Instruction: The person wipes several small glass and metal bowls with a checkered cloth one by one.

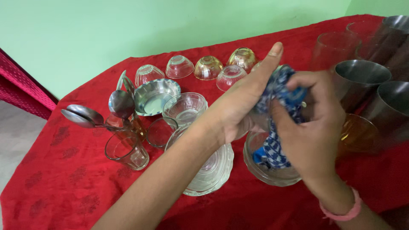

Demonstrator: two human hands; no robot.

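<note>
Standing beside the worktop [64, 187], which is draped in red cloth, I see both hands up over the glassware. The left hand [243, 106] is mostly open, its fingers stretched flat and the thumb pointing up, pressed against the side of a clear glass [257, 119] that is largely hidden behind palm and fabric. The right hand [313, 127] is curled tightly around a blue-and-white checked cloth [279, 91], bunching it against the glass; the loose end of the cloth hangs down into a clear glass bowl [268, 172] just below.

The glass looks thin and breakable, and I would judge it smooth enough to slip, so a flat supporting palm on its wall with the cloth as padding seems a sensible hold. The cloth is soft and limp and can be gripped anywhere.

Around the hands lie a stack of ribbed glass plates [213, 170] under the left forearm, a small tumbler [127, 151], two steel spoons [83, 116] standing in a glass, and a fluted steel dish [154, 96]. A row of small glass bowls [207, 67] sits upturned near the far edge, some amber-tinted. Steel cups [362, 79] stand at the right, well apart from the left hand.
</note>
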